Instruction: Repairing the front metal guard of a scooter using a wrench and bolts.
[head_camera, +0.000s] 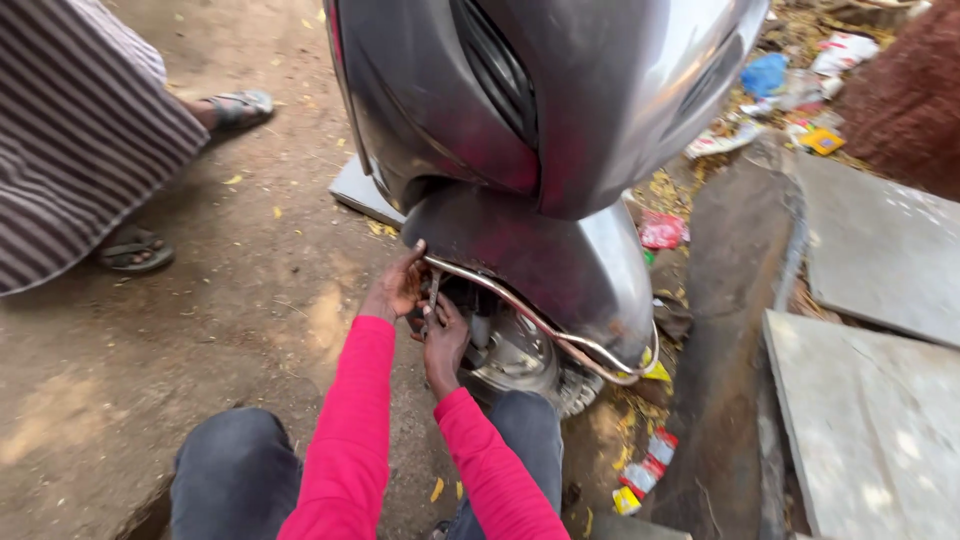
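Observation:
A grey scooter's front (540, 100) fills the upper middle, seen from above. Its front mudguard (560, 265) hangs over the front wheel (525, 360), and a chrome guard rail (540, 325) runs along the mudguard's lower edge. My left hand (397, 288) grips the left end of that rail by the mudguard. Close to its right, my right hand (445, 340) holds a thin metal tool (433, 295) upright against the wheel hub. Both my sleeves are bright pink, and my knees in dark trousers are at the bottom.
Another person in a striped garment (80, 130) and sandals (135, 250) stands at the left on bare dirt. Stone slabs (880, 250) and a kerb (730, 330) lie to the right. Litter and wrappers (645, 470) are scattered by the wheel and at the top right.

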